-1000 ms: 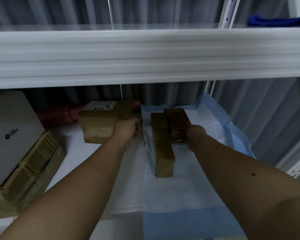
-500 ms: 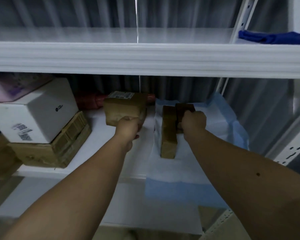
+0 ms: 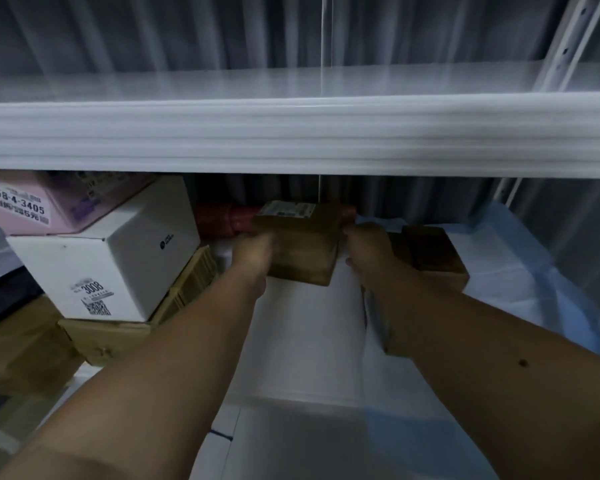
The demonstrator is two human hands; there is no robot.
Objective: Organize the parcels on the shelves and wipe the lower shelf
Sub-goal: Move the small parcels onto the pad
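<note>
I have both hands on the brown cardboard parcel with the white shipping label (image 3: 300, 244), which sits at about twelve o'clock from me, toward the back of the white metal lower shelf (image 3: 305, 341). My left hand (image 3: 253, 251) grips its left face, fingers curled round the near edge; my right hand (image 3: 368, 251) grasps its right side, though blur hides how the fingers lie there. Whether the parcel is lifted or resting on the shelf, I cannot tell.

Behind it, at twelve o'clock, lies a red cylindrical package (image 3: 222, 218) against the grey corrugated wall (image 3: 153, 32). At one to two o'clock, just beside my right wrist, two small dark brown cardboard boxes (image 3: 430, 252) rest on a white and pale blue sheet (image 3: 520, 271) that covers the right part of the shelf and hangs over its front edge.

At nine to ten o'clock I see a stack: a pink box with a printed number label (image 3: 45, 202) on top of a white carton with a barcode sticker (image 3: 111, 258), which leans on a tan taped cardboard box (image 3: 142, 327). Above everything runs the white metal upper shelf (image 3: 298, 133).
</note>
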